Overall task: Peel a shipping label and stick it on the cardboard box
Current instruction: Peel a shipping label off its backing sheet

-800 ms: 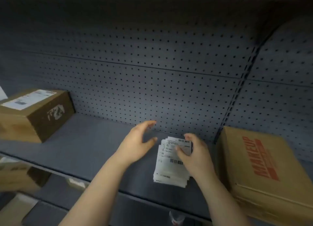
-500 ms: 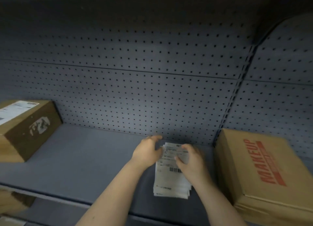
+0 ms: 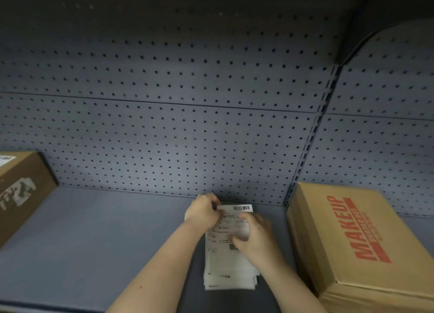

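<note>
1. Grey metal shelf [image 3: 94, 242] with a perforated back panel [image 3: 164, 136]; stack of labels [image 3: 225, 265] lies flat between both hands.
2. Left hand [image 3: 203, 213] pinches the top label's far left corner; right hand [image 3: 256, 240] presses flat on the stack.
3. Risk: thin sheets cling, so two could lift together, or the corner could tear.
4. Cardboard box [image 3: 352, 242], matte brown, sits just right of the stack.

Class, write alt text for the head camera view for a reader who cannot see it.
Two bare hands, left hand and right hand, work at a stack of shipping labels on a blue shelf backed by pegboard. A MAKEUP box sits right, a labelled box left.
</note>
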The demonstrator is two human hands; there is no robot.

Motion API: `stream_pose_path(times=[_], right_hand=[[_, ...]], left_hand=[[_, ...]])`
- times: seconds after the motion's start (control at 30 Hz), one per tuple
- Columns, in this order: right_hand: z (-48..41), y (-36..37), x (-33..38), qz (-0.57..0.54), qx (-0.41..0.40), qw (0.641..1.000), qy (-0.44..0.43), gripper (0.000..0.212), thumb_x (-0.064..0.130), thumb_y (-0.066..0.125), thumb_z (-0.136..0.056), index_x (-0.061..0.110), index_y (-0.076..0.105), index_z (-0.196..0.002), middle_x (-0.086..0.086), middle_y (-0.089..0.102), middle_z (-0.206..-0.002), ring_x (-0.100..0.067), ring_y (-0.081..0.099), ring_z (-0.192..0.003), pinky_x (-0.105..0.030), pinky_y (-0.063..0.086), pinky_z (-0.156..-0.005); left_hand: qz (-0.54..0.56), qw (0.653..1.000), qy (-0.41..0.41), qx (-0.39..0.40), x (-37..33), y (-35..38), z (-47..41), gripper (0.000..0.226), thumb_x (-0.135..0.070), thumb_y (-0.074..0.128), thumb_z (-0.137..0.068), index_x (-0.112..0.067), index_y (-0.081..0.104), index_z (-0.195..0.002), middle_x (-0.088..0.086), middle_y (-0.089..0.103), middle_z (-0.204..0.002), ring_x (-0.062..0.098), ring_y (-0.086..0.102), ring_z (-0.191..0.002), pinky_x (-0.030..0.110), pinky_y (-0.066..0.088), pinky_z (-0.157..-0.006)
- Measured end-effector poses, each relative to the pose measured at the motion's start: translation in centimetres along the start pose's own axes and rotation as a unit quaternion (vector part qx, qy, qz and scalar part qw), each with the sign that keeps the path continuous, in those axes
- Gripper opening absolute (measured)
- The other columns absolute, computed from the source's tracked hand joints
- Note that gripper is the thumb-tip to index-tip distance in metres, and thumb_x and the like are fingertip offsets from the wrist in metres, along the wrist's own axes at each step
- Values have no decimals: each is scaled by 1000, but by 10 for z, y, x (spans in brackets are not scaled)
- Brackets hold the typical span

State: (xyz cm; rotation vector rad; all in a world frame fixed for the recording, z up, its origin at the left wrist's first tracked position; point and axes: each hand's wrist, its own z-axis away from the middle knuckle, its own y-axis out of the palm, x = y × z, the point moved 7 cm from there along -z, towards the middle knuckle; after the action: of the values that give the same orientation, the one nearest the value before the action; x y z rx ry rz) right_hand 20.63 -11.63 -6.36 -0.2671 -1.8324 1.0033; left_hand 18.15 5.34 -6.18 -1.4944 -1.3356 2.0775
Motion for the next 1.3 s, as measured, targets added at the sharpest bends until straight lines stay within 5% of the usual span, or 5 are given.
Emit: stream_pose_path(times=[0.2,0.37,0.47,0.63,1.3], right_hand=[[2,-7,3,-2,-7,1000,-25,52,33,76,-75,26,54,-121,6,51,-122,-11,40,-121,-23,39,-95],[3,-34,32,-35,-100,989,-101,37,27,78,-75,25,67,-110,9,64,-110,-9,44,-107,-22,38,-90],[9,-50,55,-70,-134,979,-138,26,24,77,-75,28,70,-100,14,66,-102,-10,49,-103,-9,31,-88],[21,-76,75,-160,-155,961,-162,20,24,74,-79,24,69,-98,16,66,-95,-4,60,-94,-13,45,-80],[45,-96,94,-195,-72,966,-156,23,8,70,-83,24,74,-98,23,68,-87,4,64,-91,-7,47,-77]], left_hand=[[186,982,-32,10,4,-13,13,8,-17,65,-87,-15,73,-88,0,70,-81,8,60,-65,21,48,-58],[471,864,-114,136,-10,-27,43,8,-7,71,-82,-5,73,-89,6,72,-68,11,64,-56,19,53,-52],[526,832,-84,157,-30,-40,60,20,0,71,-80,-2,69,-100,12,72,-69,17,69,-57,24,58,-55],[576,808,-36,123,-55,-55,79,52,6,70,-78,-10,45,-120,9,72,-68,17,66,-51,24,56,-48],[532,844,53,37,-70,-77,118,36,16,63,-77,-4,49,-103,19,71,-69,24,65,-55,32,58,-56]])
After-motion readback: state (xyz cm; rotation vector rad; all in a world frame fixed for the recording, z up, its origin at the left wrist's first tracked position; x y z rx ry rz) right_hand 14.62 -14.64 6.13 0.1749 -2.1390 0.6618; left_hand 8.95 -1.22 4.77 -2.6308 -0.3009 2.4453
